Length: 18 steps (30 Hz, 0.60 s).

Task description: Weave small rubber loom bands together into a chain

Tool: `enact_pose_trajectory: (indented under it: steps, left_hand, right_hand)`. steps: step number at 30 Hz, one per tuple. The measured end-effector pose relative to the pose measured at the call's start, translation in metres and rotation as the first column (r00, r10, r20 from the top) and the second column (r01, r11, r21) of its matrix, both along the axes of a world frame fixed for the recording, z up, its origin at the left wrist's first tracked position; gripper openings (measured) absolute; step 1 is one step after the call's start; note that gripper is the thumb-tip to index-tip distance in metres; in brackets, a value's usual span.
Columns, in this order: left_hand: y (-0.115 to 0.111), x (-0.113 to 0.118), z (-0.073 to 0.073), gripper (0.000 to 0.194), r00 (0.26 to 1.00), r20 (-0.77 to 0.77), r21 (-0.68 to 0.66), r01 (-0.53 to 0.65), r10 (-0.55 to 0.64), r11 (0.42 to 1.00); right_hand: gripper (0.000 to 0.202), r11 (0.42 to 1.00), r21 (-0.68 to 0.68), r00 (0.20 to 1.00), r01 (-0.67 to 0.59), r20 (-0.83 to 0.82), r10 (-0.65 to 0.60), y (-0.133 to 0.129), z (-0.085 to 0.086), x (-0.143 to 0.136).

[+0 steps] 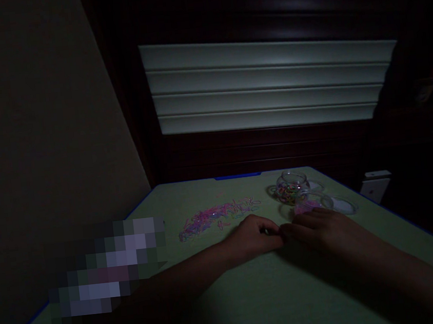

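My left hand (252, 238) is over the middle of the table, thumb and fingers pinched together. From the right, my right hand (316, 228) meets it, also closed, so the fingertips of both hands touch or nearly touch. Whatever they pinch is too small and dark to make out. Beyond my left hand lies a long pile of small pink and purple elastic bands (214, 214). Just behind my right hand is a clear jar (323, 199) with pink pieces in it, partly hidden by the hand. A second clear jar (292, 187) stands farther back, holding multicoloured bands.
The pale table (254, 302) has a blue edge. Round clear lids (343, 205) lie right of the jars. A blurred-out patch (111, 266) covers something at the left. A wall rises at the left, dark wood with a slatted pale panel (270, 86) behind. White boxes (374, 186) stand beyond the right edge.
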<state>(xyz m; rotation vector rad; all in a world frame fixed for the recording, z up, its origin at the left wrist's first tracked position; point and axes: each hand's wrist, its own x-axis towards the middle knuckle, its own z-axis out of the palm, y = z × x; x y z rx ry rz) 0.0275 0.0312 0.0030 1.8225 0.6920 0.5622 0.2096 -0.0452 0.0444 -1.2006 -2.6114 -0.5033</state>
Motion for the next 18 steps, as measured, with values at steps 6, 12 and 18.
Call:
enact_pose_trajectory:
  steps: [6,12,18]
  left_hand:
    - [-0.0031,0.0007,0.0051,0.014,1.0,-0.007,0.004,-0.004,0.004,1.0]
    - [-0.0028,0.0007,0.0048,0.015,1.0,-0.006,0.014,-0.013,0.013,1.0]
    - [-0.0028,0.0014,0.0025,0.016,0.999,0.021,0.015,-0.042,0.042,0.999]
  right_hand:
    - [0.021,0.999,0.03,0.999,-0.033,-0.012,0.034,0.0028,-0.0044,0.0037]
    - [0.017,0.999,0.025,1.0,-0.026,-0.014,0.026,0.0013,-0.0016,0.0019]
    - [0.018,1.0,0.013,1.0,0.024,0.014,-0.025,0.0017,-0.0001,0.0036]
